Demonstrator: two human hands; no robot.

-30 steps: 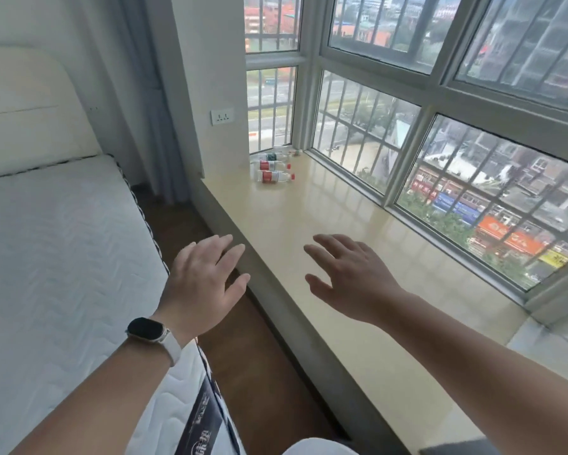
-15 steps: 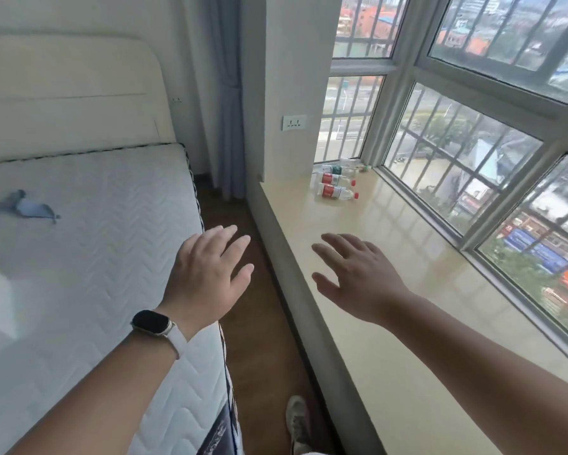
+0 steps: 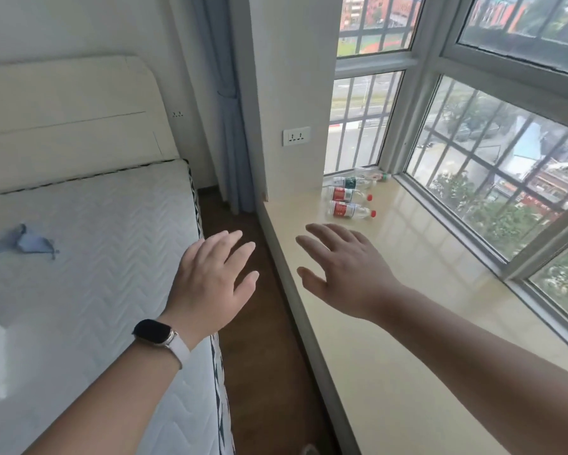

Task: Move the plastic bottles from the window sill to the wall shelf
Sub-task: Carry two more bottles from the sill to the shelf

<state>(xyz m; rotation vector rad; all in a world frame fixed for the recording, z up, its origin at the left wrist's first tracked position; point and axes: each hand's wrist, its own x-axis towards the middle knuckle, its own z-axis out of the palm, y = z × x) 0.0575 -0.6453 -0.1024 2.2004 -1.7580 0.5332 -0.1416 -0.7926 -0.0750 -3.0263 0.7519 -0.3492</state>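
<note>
Several clear plastic bottles lie on their sides at the far end of the beige window sill (image 3: 391,339). The nearest bottle (image 3: 350,210) has a red label and red cap. Behind it lies a second red-labelled bottle (image 3: 346,194), then a green-labelled bottle (image 3: 353,182) and another by the window frame (image 3: 373,174). My right hand (image 3: 345,267) hovers over the sill, fingers spread, short of the nearest bottle. My left hand (image 3: 215,280), with a watch on the wrist, is held out flat over the mattress edge. Both hold nothing. No wall shelf is in view.
A bed with a white quilted mattress (image 3: 85,274) and cream headboard fills the left. A blue cloth (image 3: 23,243) lies on it. A narrow strip of brown floor (image 3: 259,356) runs between bed and sill. A blue curtain (image 3: 230,110) hangs in the corner.
The view has swung left and moved nearer to the bottles, bringing the bed and headboard into sight. Both hands stay outstretched and open, now closer to the bottles.
</note>
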